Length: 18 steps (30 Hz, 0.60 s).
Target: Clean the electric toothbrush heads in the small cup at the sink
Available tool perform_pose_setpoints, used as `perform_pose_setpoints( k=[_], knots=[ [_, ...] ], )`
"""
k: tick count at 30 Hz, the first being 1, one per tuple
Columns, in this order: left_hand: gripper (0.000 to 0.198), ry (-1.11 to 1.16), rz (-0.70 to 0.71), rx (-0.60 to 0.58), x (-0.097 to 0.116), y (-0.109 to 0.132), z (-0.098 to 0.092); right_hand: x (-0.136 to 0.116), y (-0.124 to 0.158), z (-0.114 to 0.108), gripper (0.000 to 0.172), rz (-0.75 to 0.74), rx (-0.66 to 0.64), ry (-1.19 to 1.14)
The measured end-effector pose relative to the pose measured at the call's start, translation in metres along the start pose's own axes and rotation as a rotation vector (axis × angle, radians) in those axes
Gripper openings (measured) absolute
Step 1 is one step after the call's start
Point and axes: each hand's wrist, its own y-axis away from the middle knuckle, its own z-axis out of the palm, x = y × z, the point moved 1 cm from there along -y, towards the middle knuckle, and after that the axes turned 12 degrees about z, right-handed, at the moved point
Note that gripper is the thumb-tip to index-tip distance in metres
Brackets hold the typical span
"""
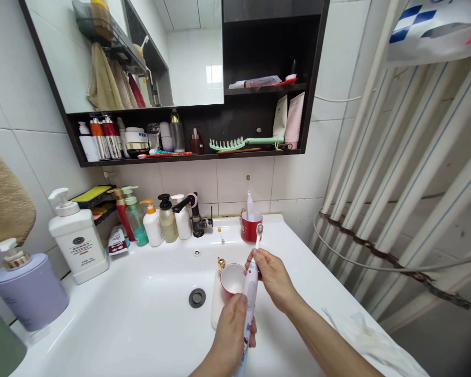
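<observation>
I hold a white and pink electric toothbrush (250, 293) upright over the white sink (149, 293). My left hand (231, 335) is wrapped round its lower handle. My right hand (272, 277) pinches the neck just below the brush head (259, 229). Right behind the toothbrush a red cup (232, 280) with a white inside stands on the sink's edge. A second red cup (251, 226) with a toothbrush in it stands further back by the wall.
A black tap (194, 212) and several pump bottles (153, 220) line the back of the sink. A big white pump bottle (78, 238) and a purple one (27, 288) stand left. A white cloth (369, 335) lies right. A dark shelf (192, 139) hangs above.
</observation>
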Motion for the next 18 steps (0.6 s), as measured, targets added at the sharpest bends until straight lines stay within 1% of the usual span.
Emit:
perform_pose_setpoints(
  k=[1, 5, 7, 10, 12, 15, 16, 18],
  knots=[
    [0.035, 0.009, -0.003, -0.006, 0.0000, 0.0004, 0.0003, 0.0001, -0.0001, -0.0002, 0.027, 0.006, -0.007, -0.012],
    [0.041, 0.102, -0.056, -0.059, -0.0031, 0.0000, 0.0008, 0.0010, -0.0011, -0.0006, 0.026, 0.074, -0.100, -0.049],
    [0.041, 0.093, -0.054, -0.048, -0.0052, -0.0010, 0.0000, 0.0016, -0.0020, -0.0007, 0.027, 0.056, -0.076, -0.015],
    [0.039, 0.040, -0.018, -0.019, -0.0070, -0.0018, -0.0010, 0.0029, -0.0029, -0.0010, 0.028, 0.008, 0.009, 0.026],
    [0.040, 0.070, -0.033, -0.033, -0.0072, -0.0014, -0.0004, 0.0035, -0.0030, -0.0011, 0.027, 0.031, -0.002, 0.006],
    [0.043, 0.157, -0.094, -0.075, -0.0059, -0.0008, 0.0011, 0.0032, -0.0030, -0.0016, 0.027, 0.087, -0.075, -0.020],
    [0.043, 0.162, -0.098, -0.076, -0.0051, -0.0009, 0.0011, 0.0027, -0.0032, -0.0018, 0.027, 0.085, -0.077, -0.011],
    [0.042, 0.119, -0.075, -0.059, -0.0036, -0.0016, 0.0005, 0.0020, -0.0038, -0.0021, 0.028, 0.052, -0.034, 0.024]
  ],
)
